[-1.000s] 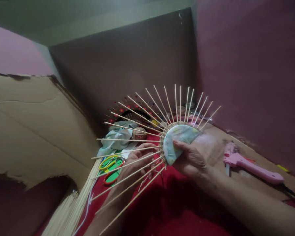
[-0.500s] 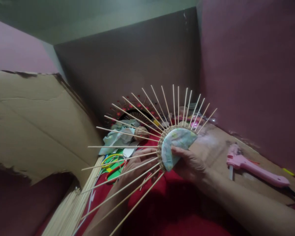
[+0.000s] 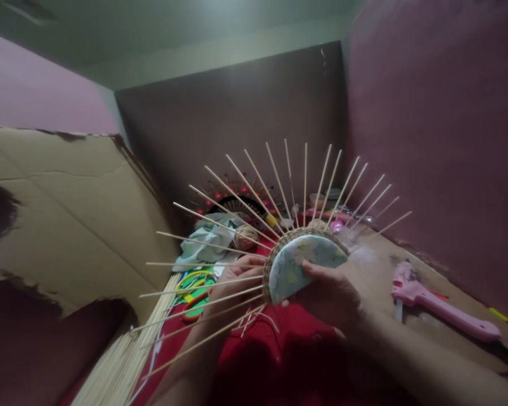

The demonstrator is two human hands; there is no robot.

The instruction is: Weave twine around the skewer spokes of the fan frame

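Observation:
A round fabric-covered disc (image 3: pixel 298 265) has several thin bamboo sticks (image 3: pixel 237 200) fanning out from its woven twine rim. My right hand (image 3: pixel 332 296) grips the disc from the lower right, thumb across its pale floral face. Behind the lower sticks, my left hand (image 3: pixel 232 276) is curled at the rim, fingers pinched near a loose strand of twine (image 3: pixel 254 322). What those fingers hold is too small to make out. Red cloth (image 3: pixel 288 361) lies under both hands.
A pink glue gun (image 3: pixel 438 307) rests on the brown board at right. A twine ball (image 3: pixel 245 237), pale cloth (image 3: pixel 203 242), green and red scissors (image 3: pixel 192 287) and another decorated spoked piece (image 3: pixel 232 194) sit behind. Cardboard (image 3: pixel 68 214) stands at left, with a bundle of sticks (image 3: pixel 118 361) below it.
The disc has turned a little clockwise and shifted left, so the sticks on the right now splay further out. Both hands stay on it. The view has tilted slightly.

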